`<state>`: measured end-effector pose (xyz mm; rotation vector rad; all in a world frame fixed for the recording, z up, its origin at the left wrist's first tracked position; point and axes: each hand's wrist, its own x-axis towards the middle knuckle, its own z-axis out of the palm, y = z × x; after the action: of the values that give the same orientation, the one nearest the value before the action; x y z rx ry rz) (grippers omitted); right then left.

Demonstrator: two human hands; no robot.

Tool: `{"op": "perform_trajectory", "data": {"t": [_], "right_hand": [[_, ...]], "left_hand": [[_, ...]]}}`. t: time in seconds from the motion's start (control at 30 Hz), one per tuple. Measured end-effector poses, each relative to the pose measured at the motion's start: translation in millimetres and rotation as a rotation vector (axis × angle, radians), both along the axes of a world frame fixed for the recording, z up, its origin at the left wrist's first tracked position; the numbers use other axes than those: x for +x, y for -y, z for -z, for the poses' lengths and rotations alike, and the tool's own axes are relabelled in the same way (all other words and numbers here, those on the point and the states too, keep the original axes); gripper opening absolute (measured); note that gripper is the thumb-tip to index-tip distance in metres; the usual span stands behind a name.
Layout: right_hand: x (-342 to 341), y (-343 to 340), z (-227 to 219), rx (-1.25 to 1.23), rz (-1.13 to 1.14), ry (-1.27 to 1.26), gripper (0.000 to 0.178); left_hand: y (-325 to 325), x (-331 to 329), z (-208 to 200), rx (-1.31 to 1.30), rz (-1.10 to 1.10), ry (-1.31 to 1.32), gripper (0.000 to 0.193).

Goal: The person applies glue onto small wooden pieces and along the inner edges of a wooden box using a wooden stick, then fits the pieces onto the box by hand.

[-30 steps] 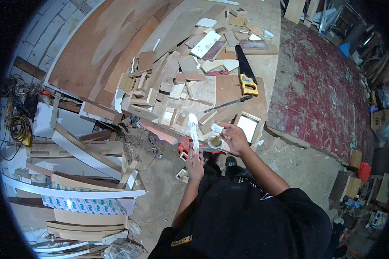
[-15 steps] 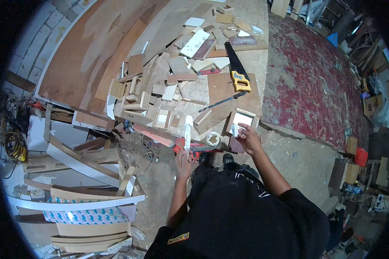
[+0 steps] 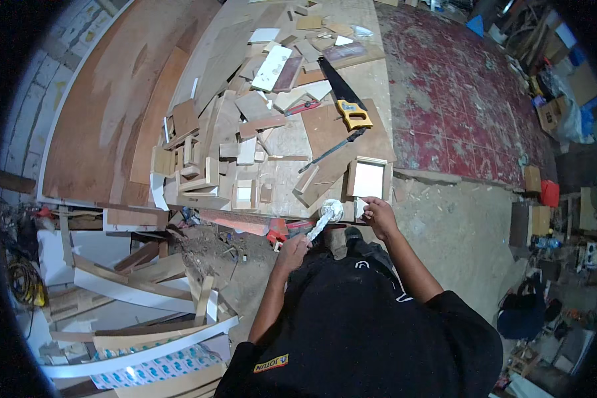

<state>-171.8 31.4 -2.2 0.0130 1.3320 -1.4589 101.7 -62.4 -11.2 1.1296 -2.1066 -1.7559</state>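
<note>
In my left hand (image 3: 292, 253) is a stick thickly coated in white paste (image 3: 318, 228). Its far end is over or in a small round tub (image 3: 332, 209) at the table's near edge; I cannot tell whether it dips inside. Just right of the tub, my right hand (image 3: 379, 219) pinches a small flat piece smeared white (image 3: 360, 209), whose kind I cannot make out. Beyond that hand a shallow wooden frame box with a white panel (image 3: 369, 179) lies near the table corner.
Wood offcuts (image 3: 255, 105) are strewn over the plywood table (image 3: 290, 174). A yellow-handled handsaw (image 3: 353, 115) and a dark metal bar (image 3: 331, 151) lie beyond the frame box. A red tool (image 3: 277, 232) sits below the table edge. Curved boards (image 3: 136, 288) are piled at left.
My left hand has moved right, bringing the coated stick's end from over the table to the tub. The piece in my right hand has come nearer, off the frame box.
</note>
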Motion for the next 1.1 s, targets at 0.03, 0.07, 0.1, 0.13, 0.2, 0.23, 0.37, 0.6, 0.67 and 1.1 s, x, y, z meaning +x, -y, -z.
{"op": "perform_trajectory", "data": {"t": [0.03, 0.07, 0.1, 0.13, 0.2, 0.23, 0.37, 0.6, 0.67, 1.1], "right_hand": [[2.0, -2.6, 2.2, 0.004, 0.017, -0.003, 0.021], [4.4, -4.6, 4.5, -0.011, 0.035, -0.027, 0.021], [6.5, -6.6, 6.8, -0.026, 0.051, -0.051, 0.021], [7.5, -9.8, 8.8, -0.020, 0.069, -0.053, 0.021], [10.6, -16.4, 12.8, -0.038, 0.125, -0.071, 0.021], [14.6, -16.8, 12.3, -0.060, 0.129, -0.074, 0.021], [29.2, -21.3, 14.7, -0.019, 0.231, -0.070, 0.021], [47.5, -29.8, 27.6, -0.131, 0.186, -0.141, 0.028], [54.0, -25.1, 23.8, -0.156, 0.206, -0.113, 0.027], [20.4, 49.8, 16.7, -0.035, -0.040, -0.446, 0.020]], "left_hand": [[2.9, 0.2, -0.1, 0.004, 0.017, -0.003, 0.029], [5.4, 1.2, -0.3, -0.033, 0.034, 0.018, 0.029], [7.8, 2.7, -0.7, -0.071, 0.051, 0.040, 0.029], [10.8, 0.9, -6.4, -0.066, 0.069, 0.037, 0.029], [17.9, -2.2, -19.5, -0.123, 0.101, 0.083, 0.029], [22.1, 2.8, -15.2, -0.125, 0.111, 0.084, 0.029], [37.7, 15.0, -4.9, -0.268, 0.158, 0.053, 0.029], [57.3, 15.9, -15.1, 0.026, 0.102, 0.001, 0.034], [59.8, 17.5, -12.9, 0.039, 0.106, -0.030, 0.033], [74.4, 61.9, -5.3, -0.015, -0.091, -0.101, 0.030]]}}
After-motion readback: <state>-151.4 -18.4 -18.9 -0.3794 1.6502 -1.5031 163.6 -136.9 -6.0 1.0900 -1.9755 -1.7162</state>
